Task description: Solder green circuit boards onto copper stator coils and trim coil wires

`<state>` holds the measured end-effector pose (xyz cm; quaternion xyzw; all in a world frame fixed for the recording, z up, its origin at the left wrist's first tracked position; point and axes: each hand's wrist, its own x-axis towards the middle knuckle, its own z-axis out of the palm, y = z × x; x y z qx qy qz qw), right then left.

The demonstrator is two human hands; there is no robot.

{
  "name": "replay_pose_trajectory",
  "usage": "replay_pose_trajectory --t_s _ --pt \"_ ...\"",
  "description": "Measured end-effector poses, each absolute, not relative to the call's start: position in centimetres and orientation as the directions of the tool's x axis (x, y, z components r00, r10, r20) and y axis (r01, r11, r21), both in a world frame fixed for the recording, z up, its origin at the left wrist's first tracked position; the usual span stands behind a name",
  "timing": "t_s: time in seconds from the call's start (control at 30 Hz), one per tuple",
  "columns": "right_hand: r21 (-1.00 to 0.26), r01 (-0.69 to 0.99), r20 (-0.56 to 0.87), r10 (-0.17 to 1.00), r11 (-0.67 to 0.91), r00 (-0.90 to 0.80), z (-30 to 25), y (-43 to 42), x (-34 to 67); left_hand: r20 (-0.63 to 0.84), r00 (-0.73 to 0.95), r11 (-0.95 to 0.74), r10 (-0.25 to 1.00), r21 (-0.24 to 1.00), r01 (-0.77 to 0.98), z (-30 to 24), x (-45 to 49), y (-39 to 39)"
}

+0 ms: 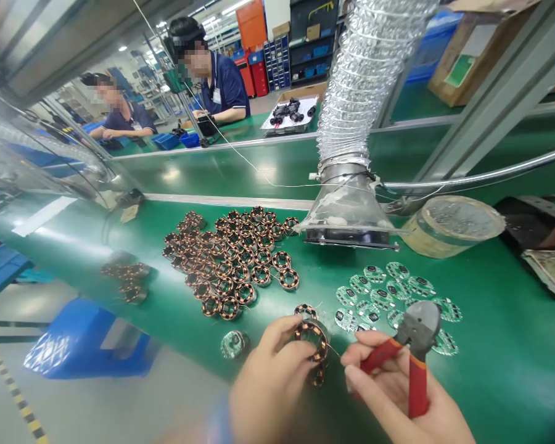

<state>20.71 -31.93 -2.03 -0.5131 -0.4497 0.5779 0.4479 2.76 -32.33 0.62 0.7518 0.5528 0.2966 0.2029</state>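
Two hands, fingers closed: left hand (268, 388) on copper-wound stator (311, 340), right hand (383, 401) on cutters (416, 385).

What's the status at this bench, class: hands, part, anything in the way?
Left hand holding copper-wound stator ring. Right hand gripping red-handled cutters. Green circuit boards just beyond.

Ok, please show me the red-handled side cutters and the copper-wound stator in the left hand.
Side cutters (419, 324): head view, on the grey metal head.
Copper-wound stator (324, 345): head view, on the copper winding.

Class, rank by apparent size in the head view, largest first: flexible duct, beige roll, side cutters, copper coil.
Flexible duct; beige roll and side cutters, unsure, since the cutters are nearer the camera; copper coil.
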Motion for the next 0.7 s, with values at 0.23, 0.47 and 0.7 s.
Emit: replay_pose_trajectory --t_s 0.23,0.47,0.7 --pt "-0.983 -0.046 -0.176 0.982 -0.179 -0.076 -1.7 -31.1 21.3 0.034 0.347 -0.222 0.937 0.825 0.519 2.0 2.5 -32.0" --pt "-0.966 -0.135 -0.215 0.976 -0.219 -0.042 -1.3 -30.6 20.6 -0.016 0.309 -0.076 0.951 0.957 0.281 1.0 2.1 -32.0" --pt "-0.984 -0.014 -0.178 0.984 -0.178 -0.031 -1.5 -30.3 21.0 -0.270 0.323 0.364 0.907 0.888 -0.282 0.1 1.9 -32.1"
